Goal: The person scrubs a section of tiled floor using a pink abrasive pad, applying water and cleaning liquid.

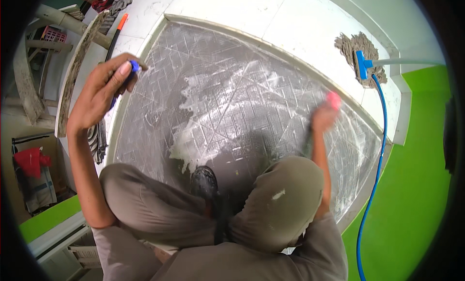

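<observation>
My left hand [104, 85] is raised over the left edge of the wet floor, its fingers closed round a small blue object [135, 66] whose kind I cannot make out. At the right, my right hand [324, 119] grips a bright pink object [333, 100], smeared by motion, low over the floor near its far right border. Whitish suds [193, 140] and wet streaks cover the dark grey patterned floor [174, 48] between my hands. My dark shoe [205, 182] stands on the floor below the suds.
A raised pale border [264, 40] surrounds the floor. At the right, a mop [364, 63] with a blue head lies on white tiles, and a blue hose [373, 194] runs along the edge. Wooden furniture [77, 73] and an orange-tipped black stick [117, 34] are at the left.
</observation>
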The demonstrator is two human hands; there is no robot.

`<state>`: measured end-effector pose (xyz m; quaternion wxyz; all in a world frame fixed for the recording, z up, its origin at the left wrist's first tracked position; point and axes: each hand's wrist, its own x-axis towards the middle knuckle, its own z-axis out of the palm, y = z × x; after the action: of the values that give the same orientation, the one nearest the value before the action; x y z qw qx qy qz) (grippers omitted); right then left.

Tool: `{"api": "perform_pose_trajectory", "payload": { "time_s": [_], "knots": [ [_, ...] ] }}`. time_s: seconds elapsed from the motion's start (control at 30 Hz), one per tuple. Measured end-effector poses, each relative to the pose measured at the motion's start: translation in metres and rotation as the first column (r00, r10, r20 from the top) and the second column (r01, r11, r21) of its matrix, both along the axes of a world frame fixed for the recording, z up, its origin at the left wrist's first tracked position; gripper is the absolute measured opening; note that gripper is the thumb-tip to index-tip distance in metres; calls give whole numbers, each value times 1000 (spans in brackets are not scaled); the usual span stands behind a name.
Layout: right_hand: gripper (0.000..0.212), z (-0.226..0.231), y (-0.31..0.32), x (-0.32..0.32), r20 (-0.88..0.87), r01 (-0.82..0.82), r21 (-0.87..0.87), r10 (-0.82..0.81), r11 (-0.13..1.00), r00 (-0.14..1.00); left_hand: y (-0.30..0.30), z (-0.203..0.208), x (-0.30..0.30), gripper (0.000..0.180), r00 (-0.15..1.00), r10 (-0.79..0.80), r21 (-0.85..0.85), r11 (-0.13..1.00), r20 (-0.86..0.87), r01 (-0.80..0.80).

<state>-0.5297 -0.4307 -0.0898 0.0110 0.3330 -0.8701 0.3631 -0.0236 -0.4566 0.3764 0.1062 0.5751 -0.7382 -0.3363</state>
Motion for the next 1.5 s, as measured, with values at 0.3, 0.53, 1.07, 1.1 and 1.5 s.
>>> {"api": "perform_pose_trajectory", "payload": {
  "time_s": [0.3, 0.53, 1.07, 1.1, 1.5],
  "knots": [
    [33, 43, -115, 279, -396, -737, 178, 733, 652, 553, 14, -11, 30, 41, 989, 136, -58, 989, -53, -139],
    [35, 67, -27, 105, -71, -609, 200, 632, 767, 772, 7, -10, 12, 40, 997, 80, -74, 994, 7, -79],
    [42, 47, 345, -155, -291, 311, 324, -219, 893, 931, -77, -63, -231, 28, 886, -448, -255, 848, 121, 464],
    [42, 52, 342, -148, -282, 335, 325, -248, 884, 927, -84, -58, -266, 30, 832, -518, -209, 807, 199, 552],
    [49, 35, 217, -262, -139, 505, 295, -487, 811, 863, -169, -130, -504, 26, 394, -868, -142, 368, 301, 919]
  ]
}}
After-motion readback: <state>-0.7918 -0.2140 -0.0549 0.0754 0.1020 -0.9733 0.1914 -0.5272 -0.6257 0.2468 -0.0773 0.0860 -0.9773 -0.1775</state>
